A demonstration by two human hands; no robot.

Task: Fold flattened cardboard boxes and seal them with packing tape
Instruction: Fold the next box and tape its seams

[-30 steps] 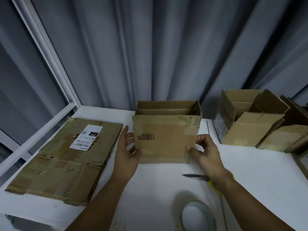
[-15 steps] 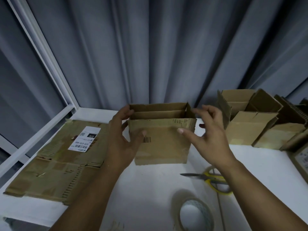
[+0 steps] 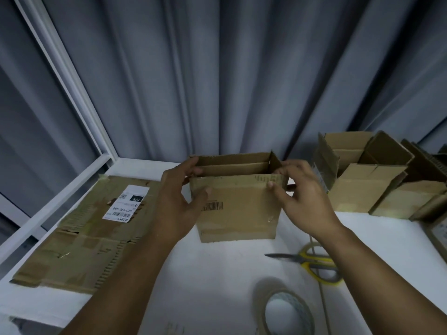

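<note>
Centrally, box (image 3: 238, 209): upright, top open, on table (image 3: 217, 274).
Left hand (image 3: 174, 204): fingers clamped on left rim.
Right hand (image 3: 306, 201): fingers clamped on right rim.

My left hand (image 3: 177, 204) and right hand (image 3: 306, 201) cover the side walls of the small open brown cardboard box (image 3: 238, 209). My right forearm hides part of the yellow-handled scissors (image 3: 307, 259). At the white desk's (image 3: 217, 274) near edge the clear packing tape roll (image 3: 294, 297) is cut off, as is a brown carton (image 3: 439, 232) at its right edge. The white shipping label's (image 3: 125, 201) small print is unreadable.
</note>
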